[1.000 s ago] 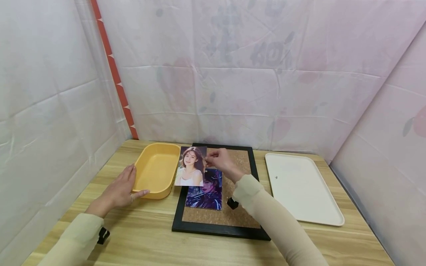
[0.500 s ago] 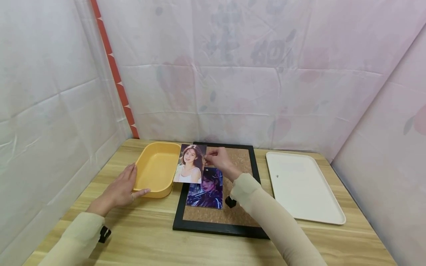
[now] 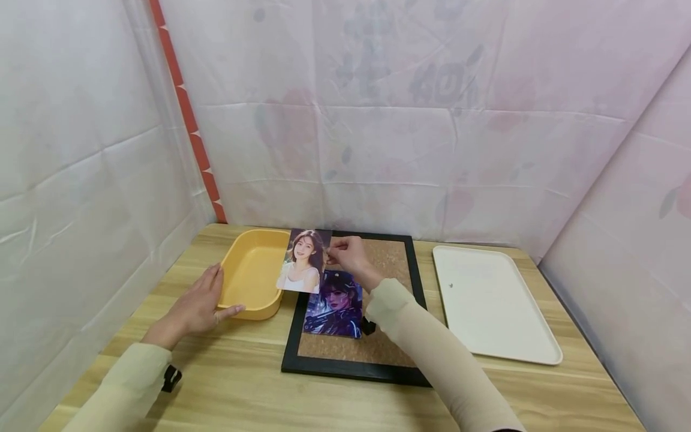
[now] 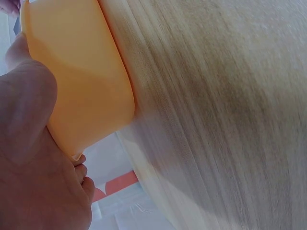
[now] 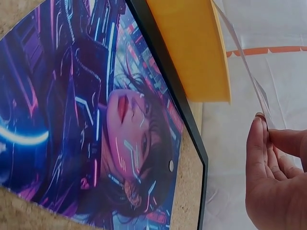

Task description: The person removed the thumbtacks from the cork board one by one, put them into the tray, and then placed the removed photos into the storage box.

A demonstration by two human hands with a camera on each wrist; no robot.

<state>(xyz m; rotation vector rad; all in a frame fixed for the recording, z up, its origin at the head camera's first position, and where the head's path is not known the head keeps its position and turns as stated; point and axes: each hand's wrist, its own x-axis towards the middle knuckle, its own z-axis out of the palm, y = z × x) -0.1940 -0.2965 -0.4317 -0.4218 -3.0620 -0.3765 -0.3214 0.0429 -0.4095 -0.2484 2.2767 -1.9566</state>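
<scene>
In my right hand [image 3: 351,258] I pinch the edge of a photo print [image 3: 302,264] showing a person in a white top, between thumb and fingertips. The print hangs tilted over the right rim of a yellow tub [image 3: 251,309]. Below it, a purple-blue futuristic picture [image 3: 335,309] lies on the black-framed corkboard [image 3: 358,375]; a small round pin head [image 5: 171,166] shows near the picture's top edge. My left hand [image 3: 191,306] rests on the tub's near-left corner, fingers extended along the left side and thumb against the near wall.
A white tray [image 3: 496,306] lies right of the corkboard, with a tiny dark thing [image 3: 450,285] on it near its left side. The wooden table [image 3: 237,384] ends at pale curtains [image 3: 378,150] behind and at both sides.
My right hand has carried the photo print slightly left and away from me, uncovering more of the purple-blue picture. My left hand stays at the tub.
</scene>
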